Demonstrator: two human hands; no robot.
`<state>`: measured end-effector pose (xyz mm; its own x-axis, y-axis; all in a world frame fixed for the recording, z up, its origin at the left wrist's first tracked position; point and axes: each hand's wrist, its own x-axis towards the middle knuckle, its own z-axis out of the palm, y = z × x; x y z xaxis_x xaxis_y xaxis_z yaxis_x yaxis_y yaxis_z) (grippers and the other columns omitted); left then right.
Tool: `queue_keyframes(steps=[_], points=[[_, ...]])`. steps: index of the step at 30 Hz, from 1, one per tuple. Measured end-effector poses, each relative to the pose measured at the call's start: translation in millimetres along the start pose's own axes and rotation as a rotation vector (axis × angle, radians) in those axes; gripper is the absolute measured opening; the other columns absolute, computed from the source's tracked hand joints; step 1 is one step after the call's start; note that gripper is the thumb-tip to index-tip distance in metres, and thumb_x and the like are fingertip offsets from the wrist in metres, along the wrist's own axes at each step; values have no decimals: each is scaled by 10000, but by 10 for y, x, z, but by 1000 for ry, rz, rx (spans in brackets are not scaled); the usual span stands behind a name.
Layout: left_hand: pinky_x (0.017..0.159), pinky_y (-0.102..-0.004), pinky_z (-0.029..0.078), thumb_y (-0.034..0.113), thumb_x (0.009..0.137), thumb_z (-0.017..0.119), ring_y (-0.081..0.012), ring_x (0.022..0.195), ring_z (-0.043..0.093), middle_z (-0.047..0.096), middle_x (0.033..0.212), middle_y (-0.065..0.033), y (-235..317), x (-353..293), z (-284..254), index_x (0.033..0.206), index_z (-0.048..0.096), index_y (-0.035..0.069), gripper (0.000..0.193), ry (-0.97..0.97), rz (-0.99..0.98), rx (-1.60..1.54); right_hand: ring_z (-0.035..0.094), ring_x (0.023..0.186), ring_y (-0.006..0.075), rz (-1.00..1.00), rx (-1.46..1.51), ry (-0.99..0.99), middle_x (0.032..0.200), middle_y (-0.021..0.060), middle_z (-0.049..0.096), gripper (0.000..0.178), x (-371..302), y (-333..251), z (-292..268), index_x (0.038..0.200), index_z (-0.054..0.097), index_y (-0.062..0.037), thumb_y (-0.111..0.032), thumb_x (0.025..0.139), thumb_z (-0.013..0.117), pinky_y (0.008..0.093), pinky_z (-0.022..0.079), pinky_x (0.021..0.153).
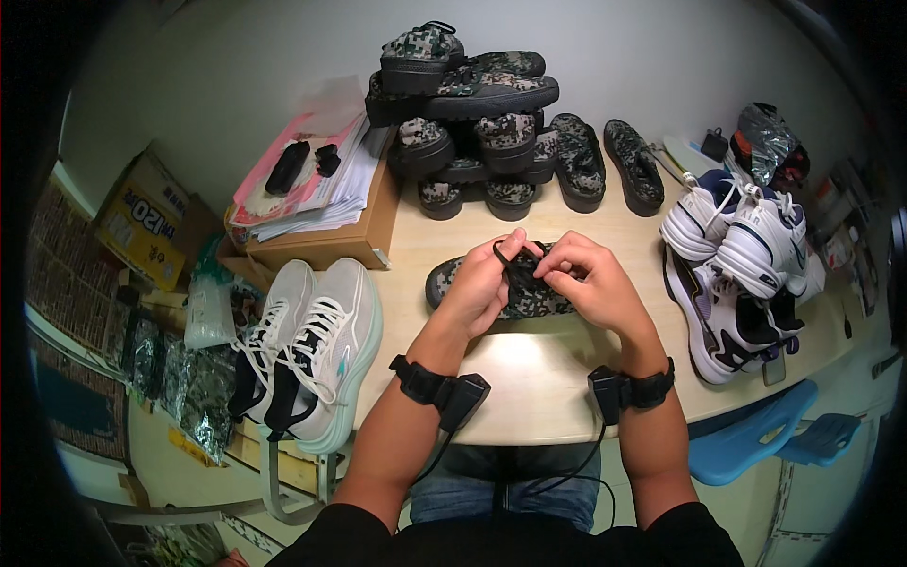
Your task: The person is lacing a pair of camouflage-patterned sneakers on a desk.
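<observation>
A camouflage shoe [540,303] with a black sole lies sideways on the table in front of me, its left end showing beyond my left hand. Between my hands are loops of black shoelace [519,275] above the shoe's opening. My left hand [480,287] is closed, with a strand of the lace pinched at thumb and forefinger. From the other side, my right hand [593,288] has its fingers bent together on the lace near the loops. The fingers hide part of the lace and the shoe's middle.
Stacked camouflage shoes [463,94] stand at the back, with a separate pair [579,163] beside them. Left are grey-white sneakers [326,350] and a cardboard box [373,236] bearing papers [321,203]. Right are white sneakers [694,222] and a blue stool [746,449].
</observation>
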<state>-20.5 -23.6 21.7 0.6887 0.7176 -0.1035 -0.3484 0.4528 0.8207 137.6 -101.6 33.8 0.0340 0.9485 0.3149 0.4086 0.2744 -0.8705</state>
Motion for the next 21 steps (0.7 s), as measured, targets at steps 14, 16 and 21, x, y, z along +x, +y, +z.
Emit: queue_keyframes(steps=[14, 16, 21], points=[[515, -168, 412, 217, 918, 582, -46, 667, 556, 620, 809, -3, -12, -9, 44, 961, 608, 37, 187, 40, -14, 172, 547, 596, 119, 30, 24, 146, 699, 72, 624, 265, 38, 82, 133, 1049, 634, 13, -174, 862, 624, 260, 440, 565], [506, -168, 406, 226, 920, 581, -39, 654, 550, 619, 803, 2, -17, -7, 48, 959, 609, 39, 193, 62, -14, 148, 557, 592, 132, 97, -62, 151, 707, 87, 630, 259, 35, -3, 103, 1034, 640, 11, -179, 859, 627, 271, 444, 566], [577, -188, 458, 201, 931, 557, -53, 700, 570, 619, 828, -9, 17, -18, -51, 968, 598, 24, 186, 45, -99, 135, 574, 588, 166, 169, -88, 134, 712, 121, 627, 242, 22, 2, 105, 1002, 629, 15, -182, 863, 616, 289, 451, 576]])
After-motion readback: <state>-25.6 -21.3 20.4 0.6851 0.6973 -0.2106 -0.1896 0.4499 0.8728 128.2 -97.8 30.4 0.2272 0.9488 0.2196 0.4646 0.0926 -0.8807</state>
